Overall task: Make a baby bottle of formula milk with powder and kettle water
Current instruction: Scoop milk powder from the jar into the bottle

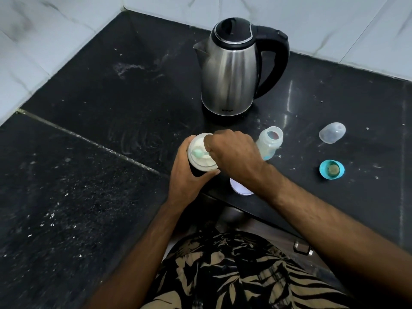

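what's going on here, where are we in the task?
Scooping powder. The left hand steadies the open formula container while the right hand works a teal scoop in the powder. The uncapped baby bottle stands beside it, in front of the kettle. Its teal nipple ring and clear cap lie apart on the counter.
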